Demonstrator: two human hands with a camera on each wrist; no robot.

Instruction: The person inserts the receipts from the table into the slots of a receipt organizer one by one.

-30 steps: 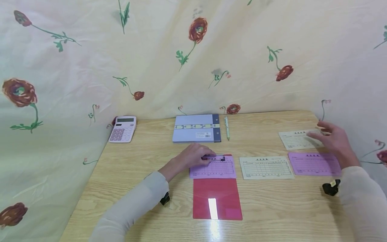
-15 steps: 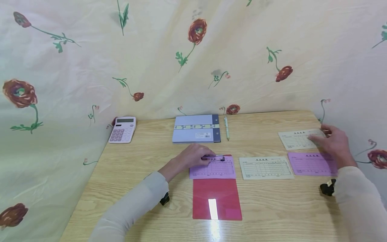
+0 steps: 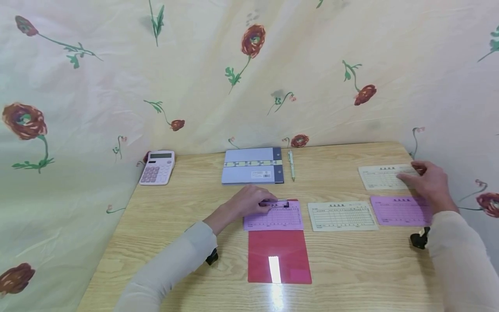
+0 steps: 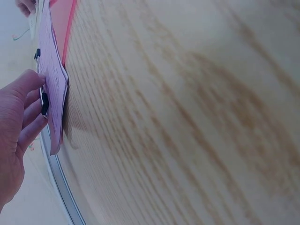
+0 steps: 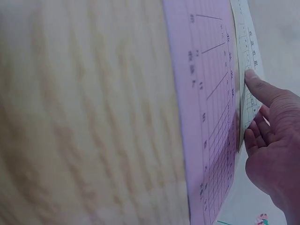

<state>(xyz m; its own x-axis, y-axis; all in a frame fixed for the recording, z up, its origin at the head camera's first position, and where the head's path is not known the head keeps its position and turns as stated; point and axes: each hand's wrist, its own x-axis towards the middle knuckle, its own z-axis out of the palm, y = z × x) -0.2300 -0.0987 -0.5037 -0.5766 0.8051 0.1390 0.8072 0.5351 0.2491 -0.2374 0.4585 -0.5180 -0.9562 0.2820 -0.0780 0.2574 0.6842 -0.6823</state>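
Observation:
My left hand [image 3: 249,201] grips the top edge of a red clipboard [image 3: 278,258] at its metal clip. A pink printed form [image 3: 286,216] lies under that clip, and its left part is hidden by the hand. In the left wrist view the thumb lies over the clip [image 4: 44,101], with the fingers behind the edge. At the far right, my right hand [image 3: 430,182] pinches the right end of a pale green printed form [image 3: 383,178]. The right wrist view shows the thumb on top of this form [image 5: 253,96] and curled fingers behind it.
A second pink form [image 3: 401,211] and another pale green form [image 3: 343,216] lie right of the clipboard. Along the back stand a calculator [image 3: 157,168], a blue notebook [image 3: 249,167] and a pen [image 3: 291,165]. A flowered cloth [image 3: 218,78] hangs behind the wooden table [image 3: 187,182].
My right hand has moved slightly left and closed its thumb and fingers on the pale green form, whose near edge has risen a little. The left hand stays at the clip.

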